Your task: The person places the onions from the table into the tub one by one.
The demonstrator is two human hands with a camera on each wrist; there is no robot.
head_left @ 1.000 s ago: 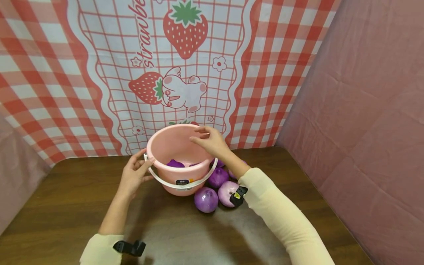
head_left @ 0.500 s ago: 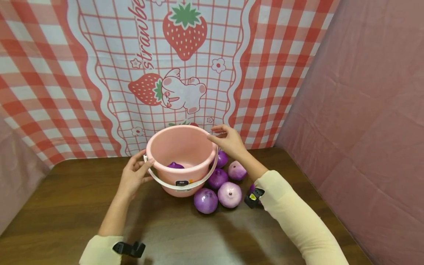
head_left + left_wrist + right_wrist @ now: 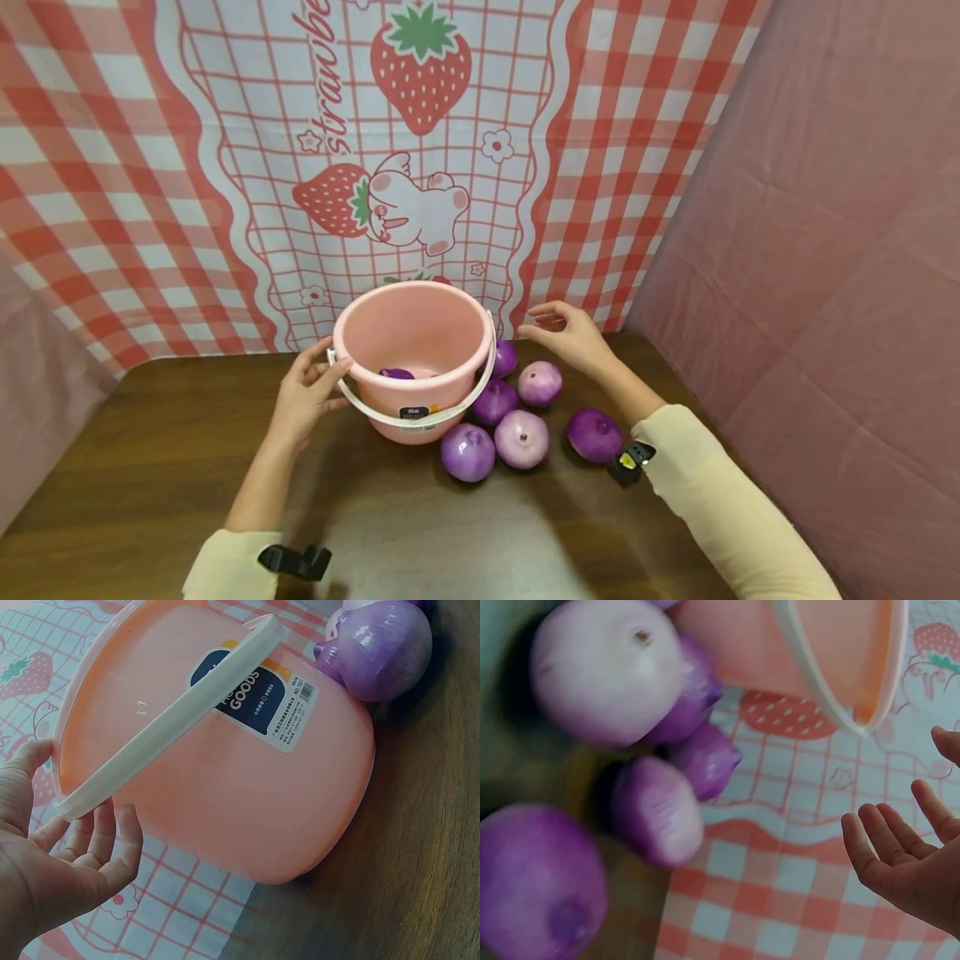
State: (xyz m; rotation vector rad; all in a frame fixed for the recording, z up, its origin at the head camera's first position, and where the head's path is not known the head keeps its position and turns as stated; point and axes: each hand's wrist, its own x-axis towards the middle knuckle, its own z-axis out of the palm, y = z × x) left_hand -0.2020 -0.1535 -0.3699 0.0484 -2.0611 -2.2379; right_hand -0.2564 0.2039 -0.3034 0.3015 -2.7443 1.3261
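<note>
A pink bucket (image 3: 420, 400) with a white handle (image 3: 390, 422) stands upright on the table. My left hand (image 3: 302, 398) holds its rim at the left, thumb on the rim and fingers below; the left wrist view shows the handle's end beside those fingers. Inside the bucket lies a purple onion (image 3: 395, 374), partly hidden by the front wall. My right hand (image 3: 576, 337) is in the air right of the bucket, empty, its fingers loosely bent. Below and left of it several onions sit on the table, among them a pale onion (image 3: 539, 384) and a dark purple onion (image 3: 595, 435).
Another pale onion (image 3: 522, 439) and a purple onion (image 3: 467, 452) lie by the bucket's front right. The brown wooden table (image 3: 420, 533) ends at a red-checked strawberry cloth (image 3: 622, 167) behind, with a pink cloth (image 3: 817, 250) at the right.
My right hand has moved from over the bucket's rim out to the right, uncovering the onions there. My left hand and the bucket have stayed in place.
</note>
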